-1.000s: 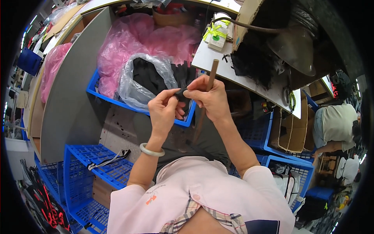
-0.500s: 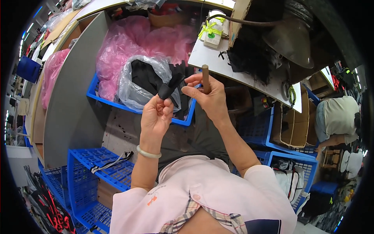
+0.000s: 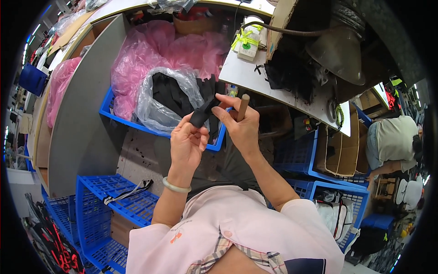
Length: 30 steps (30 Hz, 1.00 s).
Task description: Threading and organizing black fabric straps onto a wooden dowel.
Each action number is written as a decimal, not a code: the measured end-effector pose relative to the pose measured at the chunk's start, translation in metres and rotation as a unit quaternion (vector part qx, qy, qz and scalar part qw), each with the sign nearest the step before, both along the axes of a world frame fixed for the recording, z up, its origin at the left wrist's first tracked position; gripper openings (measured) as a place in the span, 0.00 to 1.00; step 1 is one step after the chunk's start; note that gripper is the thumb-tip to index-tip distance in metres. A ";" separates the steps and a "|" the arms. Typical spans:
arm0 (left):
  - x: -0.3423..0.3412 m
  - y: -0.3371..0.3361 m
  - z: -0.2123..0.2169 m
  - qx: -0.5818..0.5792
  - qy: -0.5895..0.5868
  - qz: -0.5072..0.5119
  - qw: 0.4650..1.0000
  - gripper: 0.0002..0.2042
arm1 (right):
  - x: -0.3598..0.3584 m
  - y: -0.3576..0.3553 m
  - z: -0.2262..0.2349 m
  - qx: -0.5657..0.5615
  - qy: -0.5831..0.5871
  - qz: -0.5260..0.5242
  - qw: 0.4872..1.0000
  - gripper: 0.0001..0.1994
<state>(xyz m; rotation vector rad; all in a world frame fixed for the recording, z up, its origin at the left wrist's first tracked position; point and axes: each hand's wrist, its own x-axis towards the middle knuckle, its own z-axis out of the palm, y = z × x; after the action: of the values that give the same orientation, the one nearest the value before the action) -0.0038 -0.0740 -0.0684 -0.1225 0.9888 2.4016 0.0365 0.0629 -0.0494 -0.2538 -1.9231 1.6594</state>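
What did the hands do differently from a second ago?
The left hand and right hand pulled slightly apart, stretching a black strip up between their fingertips. The right hand keeps the brown stick upright. The clear bag of black pieces and the blue crate stayed put.

Blue plastic crates (image 3: 114,201) ring a white worktable (image 3: 255,77), beside a grey partition (image 3: 86,105) under ceiling strip lights

Black strap (image 3: 200,116), blue crate (image 3: 119,119)

Bright, even indoor light, soft shadows, sharp centre — strong fisheye bending, black vignette at the rim
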 end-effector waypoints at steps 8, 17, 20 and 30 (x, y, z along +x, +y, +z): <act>0.010 0.008 -0.004 0.064 -0.057 -0.016 0.996 0.16 | 0.005 0.002 0.005 -0.091 -0.071 0.014 0.993 0.06; 0.001 0.000 0.003 -0.054 0.088 0.002 0.995 0.15 | 0.004 0.014 0.000 -0.173 -0.082 0.126 0.973 0.06; -0.007 -0.010 0.005 -0.115 0.123 -0.009 0.986 0.14 | 0.007 0.019 -0.010 -0.140 -0.131 0.179 0.965 0.07; -0.003 0.005 0.022 -0.009 0.192 0.045 0.980 0.15 | 0.014 -0.001 -0.006 -0.315 -0.145 0.278 0.896 0.09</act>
<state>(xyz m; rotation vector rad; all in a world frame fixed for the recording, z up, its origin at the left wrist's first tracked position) -0.0073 -0.0695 -0.0469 0.3080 1.1948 2.5545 0.0505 0.0622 -0.0552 -0.2140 -1.6800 2.7588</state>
